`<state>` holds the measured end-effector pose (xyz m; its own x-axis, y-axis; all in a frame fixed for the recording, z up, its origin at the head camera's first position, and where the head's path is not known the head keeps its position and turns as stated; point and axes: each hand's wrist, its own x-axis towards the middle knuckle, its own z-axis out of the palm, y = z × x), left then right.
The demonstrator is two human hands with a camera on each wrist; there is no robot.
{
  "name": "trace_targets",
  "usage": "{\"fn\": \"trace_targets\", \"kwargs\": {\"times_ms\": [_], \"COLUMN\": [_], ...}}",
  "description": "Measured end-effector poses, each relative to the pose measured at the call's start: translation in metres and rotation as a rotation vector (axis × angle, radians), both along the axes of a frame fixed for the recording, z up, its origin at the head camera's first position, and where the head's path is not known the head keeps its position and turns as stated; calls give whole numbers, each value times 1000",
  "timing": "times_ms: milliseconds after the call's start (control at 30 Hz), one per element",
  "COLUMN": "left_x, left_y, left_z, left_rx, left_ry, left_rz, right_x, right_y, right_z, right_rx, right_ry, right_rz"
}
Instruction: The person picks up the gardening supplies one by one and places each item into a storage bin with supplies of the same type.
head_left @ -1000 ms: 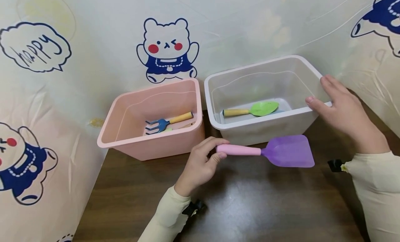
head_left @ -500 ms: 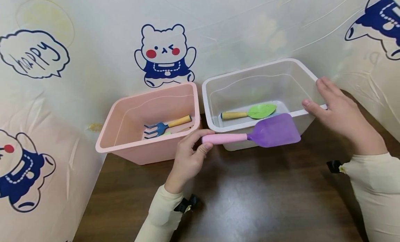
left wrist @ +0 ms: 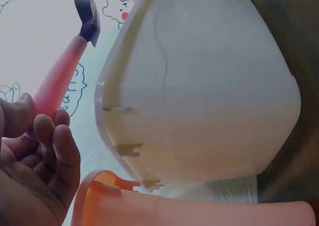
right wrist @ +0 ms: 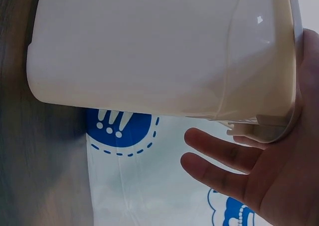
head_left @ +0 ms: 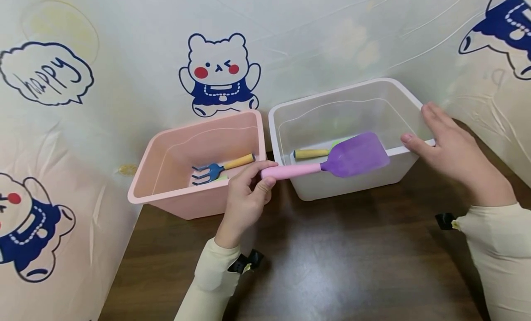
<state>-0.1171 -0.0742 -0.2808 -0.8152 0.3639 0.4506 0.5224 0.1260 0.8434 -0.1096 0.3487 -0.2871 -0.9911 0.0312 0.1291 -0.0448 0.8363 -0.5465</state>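
Note:
My left hand (head_left: 244, 201) pinches the pink handle end of a toy shovel (head_left: 356, 155). Its flat purple blade points right, above the near rim of a white bin (head_left: 321, 188). In the left wrist view the shovel (left wrist: 60, 76) is held clear of the bin's wall. My right hand (head_left: 458, 150) holds the white bin's near right corner, thumb over the front rim. Two of its fingers extend below the rim in the right wrist view. Inside that bin lies a yellow-handled green trowel (head_left: 312, 153), its blade mostly hidden by the shovel.
Left of the white bin stands a pink bin (head_left: 197, 206). It holds a small blue hand fork (head_left: 213, 171) with a yellow handle and a partly hidden green item. Both bins sit on a dark wooden table (head_left: 315, 265) against a cartoon-printed cloth (head_left: 298, 40).
My left hand has raised the shovel and carried it away from me and leftward, from in front of the white bin to over its near rim. My right hand stays on the corner.

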Motion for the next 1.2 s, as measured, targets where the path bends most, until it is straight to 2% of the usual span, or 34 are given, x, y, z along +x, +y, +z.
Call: {"fn": "trace_targets", "kwargs": {"times_ms": [67,233,333,800,1200], "left_x": [-1,-5,-8,-14,-17], "left_y": [0,-1,0,1,5], "left_z": [2,6,7,7,9], "left_rx": [5,-29,-35,-20,-18], "left_ry": [12,82,100,79,89], "left_rz": [1,71,92,126,141], "right_x": [0,1,1,0,0], "right_y": [0,2,2,1,-1], "right_z": [0,-1,-2,-4,-1], "right_rx": [3,5,6,1,-9], "right_ry": [-1,-4,5,16,6], "right_rz": [-1,0,1,-10,-15]}}
